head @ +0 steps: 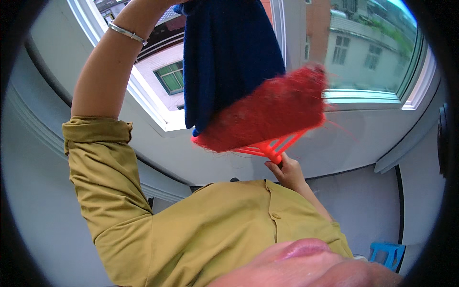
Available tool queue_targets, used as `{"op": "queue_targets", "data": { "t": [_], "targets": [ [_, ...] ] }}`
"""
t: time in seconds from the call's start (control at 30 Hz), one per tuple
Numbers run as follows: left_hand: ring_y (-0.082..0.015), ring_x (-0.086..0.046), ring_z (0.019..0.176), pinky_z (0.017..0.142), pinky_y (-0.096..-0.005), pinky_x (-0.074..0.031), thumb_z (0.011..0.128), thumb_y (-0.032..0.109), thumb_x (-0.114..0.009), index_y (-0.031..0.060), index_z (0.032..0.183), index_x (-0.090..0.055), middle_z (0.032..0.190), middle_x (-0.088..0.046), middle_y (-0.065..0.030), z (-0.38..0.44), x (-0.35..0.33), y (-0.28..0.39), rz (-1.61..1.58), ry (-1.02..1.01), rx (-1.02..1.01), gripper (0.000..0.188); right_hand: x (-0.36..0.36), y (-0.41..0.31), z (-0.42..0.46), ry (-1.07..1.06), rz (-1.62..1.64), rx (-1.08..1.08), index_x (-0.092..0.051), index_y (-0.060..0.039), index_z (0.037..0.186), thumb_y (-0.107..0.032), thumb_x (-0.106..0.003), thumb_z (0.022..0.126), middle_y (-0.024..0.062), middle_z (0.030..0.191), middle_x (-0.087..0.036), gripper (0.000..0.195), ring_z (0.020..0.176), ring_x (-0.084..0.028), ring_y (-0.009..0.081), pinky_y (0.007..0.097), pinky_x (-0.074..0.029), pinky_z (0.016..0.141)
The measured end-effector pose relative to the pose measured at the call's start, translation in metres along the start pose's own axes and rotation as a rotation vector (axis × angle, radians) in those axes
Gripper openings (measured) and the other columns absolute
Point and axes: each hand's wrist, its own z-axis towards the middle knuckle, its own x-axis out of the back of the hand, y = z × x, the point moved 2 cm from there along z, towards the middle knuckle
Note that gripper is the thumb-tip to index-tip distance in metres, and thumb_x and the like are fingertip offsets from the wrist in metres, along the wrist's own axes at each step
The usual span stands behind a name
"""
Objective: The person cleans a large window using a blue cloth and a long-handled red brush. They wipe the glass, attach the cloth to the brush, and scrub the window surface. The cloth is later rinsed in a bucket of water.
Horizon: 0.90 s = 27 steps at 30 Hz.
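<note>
At the top edge, my left hand (174,1) is raised and mostly cut off by the frame, its fingers hidden. A dark blue cloth (233,46) hangs down from it in front of the window. My right hand (288,172) is low, in front of my shirt, closed around the neck of a broom just below its red plastic bracket (274,152). The red bristle head (269,111) points up and overlaps the lower part of the cloth. Most of the broom's handle is hidden.
White window frames (362,97) run along the wall ahead, with buildings outside; the left part looks open. A blue plastic stool (387,251) stands at the lower right. A dark object (443,140) is at the right edge.
</note>
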Motion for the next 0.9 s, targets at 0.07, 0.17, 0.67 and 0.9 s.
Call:
{"op": "queue_targets", "data": {
  "t": [0.07,0.17,0.67,0.9],
  "targets": [
    [-0.0210,-0.061,0.084,0.073,-0.0295,-0.051,0.082,0.014,-0.054,0.0046,0.117,-0.057,0.103,-0.063,-0.0169,-0.009,-0.002,-0.012,0.006,0.083,-0.248,0.036,0.000,-0.018,0.011,-0.053,-0.054,0.022,-0.052,-0.0042,0.084,-0.037,-0.063,0.081,0.0171,0.061,-0.057,0.035,0.062,-0.057,0.0380,0.0429,-0.045,0.053],
    [-0.0218,-0.062,0.083,0.073,-0.0295,-0.052,0.083,0.013,-0.053,0.0019,0.116,-0.057,0.103,-0.063,-0.0178,-0.019,-0.012,-0.007,-0.058,0.034,-0.255,0.034,-0.009,-0.026,0.032,-0.079,-0.126,0.060,-0.051,-0.0025,0.082,-0.040,-0.060,0.082,0.0183,0.061,-0.057,0.038,0.063,-0.057,0.0393,0.0439,-0.045,0.054],
    [-0.0247,-0.061,0.087,0.072,-0.0350,-0.053,0.086,0.018,-0.054,0.0097,0.134,-0.037,0.112,-0.057,-0.0169,-0.110,0.007,0.027,-0.471,0.146,-0.485,0.052,-0.027,-0.026,0.067,-0.030,0.125,-0.001,-0.056,-0.0016,0.081,-0.025,-0.061,0.084,0.0017,0.060,-0.049,0.025,0.058,-0.042,0.0111,0.0262,-0.039,0.055],
    [-0.0308,-0.041,0.120,0.101,-0.0477,-0.036,0.064,0.037,-0.078,0.0215,0.137,-0.033,0.137,-0.036,-0.0131,-0.141,-0.076,-0.105,-0.178,0.091,-0.237,0.087,-0.022,-0.033,0.073,0.011,0.260,0.055,-0.053,-0.0071,0.078,-0.029,-0.053,0.090,-0.0005,0.058,-0.049,0.025,0.048,-0.044,0.0065,0.0224,-0.035,0.042]
  ]
}}
